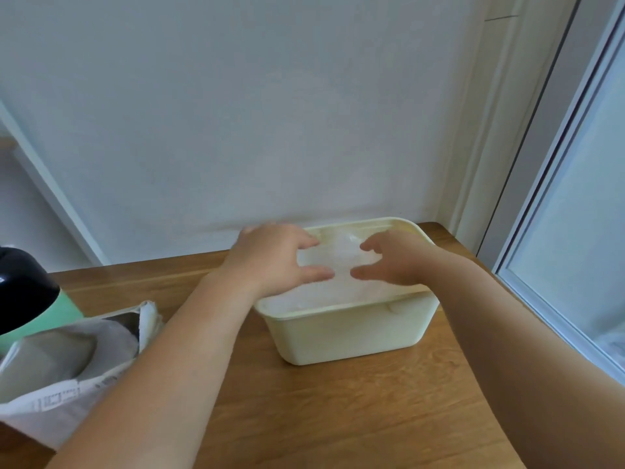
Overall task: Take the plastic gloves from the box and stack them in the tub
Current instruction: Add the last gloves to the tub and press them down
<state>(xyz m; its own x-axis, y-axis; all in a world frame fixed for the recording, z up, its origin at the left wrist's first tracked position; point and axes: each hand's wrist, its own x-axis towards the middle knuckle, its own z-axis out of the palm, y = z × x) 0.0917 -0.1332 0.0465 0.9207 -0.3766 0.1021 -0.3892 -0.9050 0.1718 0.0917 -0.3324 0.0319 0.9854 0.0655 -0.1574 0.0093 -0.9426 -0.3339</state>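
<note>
The crinkly clear plastic gloves [338, 265] are piled in the cream rectangular plastic tub [355, 333]. It sits by the far right corner of the wooden desk [338, 418], long side running left to right. Left hand [270, 262] and right hand [395, 262] are both on top of the pile, fingers spread and loose, gripping nothing. The torn grey cardboard box [67, 367] is off at the near left edge, so I'd guess the left hand's closer for the next grab. A green bottle with a black cap [50, 313] is just behind it.
</note>
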